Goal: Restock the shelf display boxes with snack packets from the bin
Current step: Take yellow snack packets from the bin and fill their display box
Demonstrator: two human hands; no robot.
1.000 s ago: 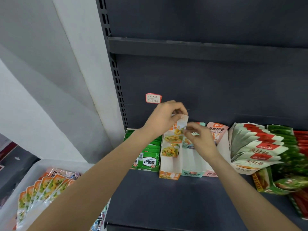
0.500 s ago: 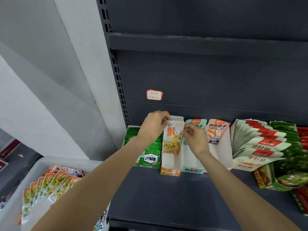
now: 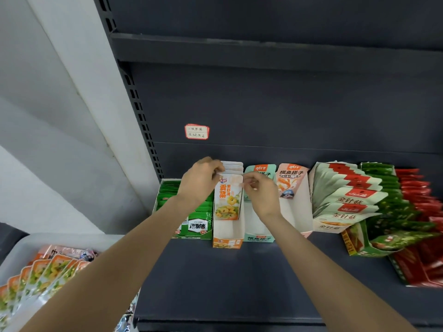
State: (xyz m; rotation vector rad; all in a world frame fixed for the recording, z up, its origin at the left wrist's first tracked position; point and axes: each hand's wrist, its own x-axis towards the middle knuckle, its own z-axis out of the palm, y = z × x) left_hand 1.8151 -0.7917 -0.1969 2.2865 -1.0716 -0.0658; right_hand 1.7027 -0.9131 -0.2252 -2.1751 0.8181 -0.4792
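A white bin [image 3: 21, 248] of orange snack packets [image 3: 43, 271] waits below and left of the orange display box [image 3: 227, 233]. On the shelf [image 3: 239, 283], a person's left hand [image 3: 200, 182] pinches the top left corner of a packet stack [image 3: 228, 200] standing upright at the back of that box, long axis vertical; the right hand [image 3: 260, 192] pinches its right edge. The box's front half lies bare. The teal box [image 3: 259, 226] to its right looks nearly empty.
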